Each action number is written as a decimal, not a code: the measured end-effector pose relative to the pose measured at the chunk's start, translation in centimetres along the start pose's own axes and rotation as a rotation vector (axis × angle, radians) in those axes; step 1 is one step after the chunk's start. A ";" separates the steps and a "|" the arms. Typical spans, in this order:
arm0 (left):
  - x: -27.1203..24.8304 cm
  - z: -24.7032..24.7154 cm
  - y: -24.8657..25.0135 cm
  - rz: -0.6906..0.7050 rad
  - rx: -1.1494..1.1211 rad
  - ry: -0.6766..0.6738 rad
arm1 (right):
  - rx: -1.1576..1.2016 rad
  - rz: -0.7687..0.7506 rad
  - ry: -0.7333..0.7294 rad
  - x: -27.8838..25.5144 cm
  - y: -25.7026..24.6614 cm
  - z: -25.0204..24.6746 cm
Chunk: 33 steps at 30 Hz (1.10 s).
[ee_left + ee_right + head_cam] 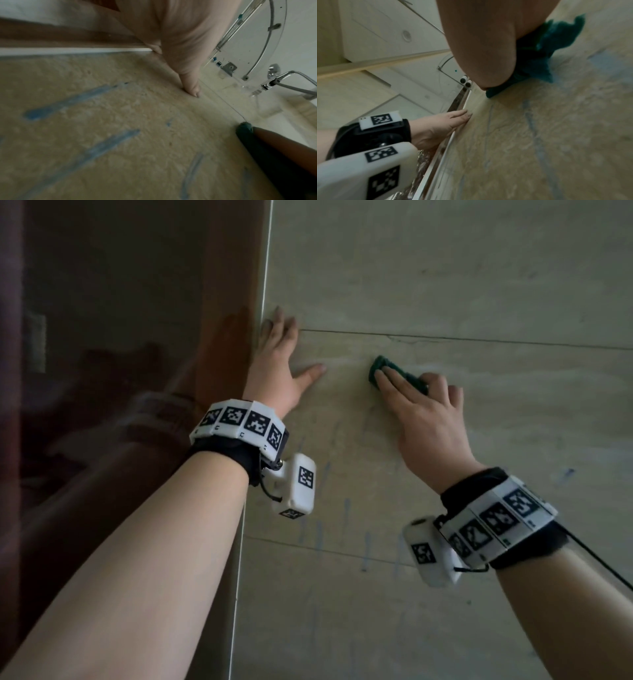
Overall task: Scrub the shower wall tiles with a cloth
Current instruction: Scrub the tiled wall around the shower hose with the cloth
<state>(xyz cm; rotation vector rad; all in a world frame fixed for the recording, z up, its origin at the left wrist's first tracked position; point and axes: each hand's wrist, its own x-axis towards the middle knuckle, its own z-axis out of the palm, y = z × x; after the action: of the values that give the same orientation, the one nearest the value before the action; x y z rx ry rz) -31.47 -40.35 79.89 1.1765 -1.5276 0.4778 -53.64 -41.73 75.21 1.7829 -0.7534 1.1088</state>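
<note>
Head view shows my right hand (423,412) pressing the green cloth (390,371) flat against the wall tile (513,412), just below the horizontal grout line (479,339); the fingers lie nearly straight over the cloth and the outer ones curl a little at its far edge, so I would say the cloth is pressed more than gripped. My left hand (282,361) is spread wide and holds nothing; its palm and thumb lean on the same tile, beside the white corner strip (265,285) where the brown glass panel (120,337) begins. I think the main risk is that the cloth slips out from under my fingers, because only pressure keeps it there and the tile looks smooth, maybe wet. If that happens, my bare fingers rub the wall. The blue streaks (318,529) lie lower, near my wrists, well apart from the cloth, so I could miss them if I scrub only here. My supporting hand could also slide toward the glass. About containers: I see no bucket, bottle or basin in any view.
</note>
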 end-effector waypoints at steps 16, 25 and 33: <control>0.0 0.4 -0.4 0.033 0.033 0.003 | -0.001 -0.124 0.100 0.3 0.0 0.1; 0.0 0.3 -0.3 0.032 0.021 0.009 | -0.003 -0.480 -0.035 -4.3 -2.6 2.2; 0.1 0.5 -0.6 0.040 0.013 0.022 | 0.013 -0.207 0.124 -0.3 -3.7 2.3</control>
<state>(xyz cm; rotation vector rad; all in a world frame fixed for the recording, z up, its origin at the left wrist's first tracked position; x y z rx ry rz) -31.23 -41.08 79.64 1.1493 -1.5335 0.5262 -49.82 -42.18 73.07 1.7411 -0.4766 1.0758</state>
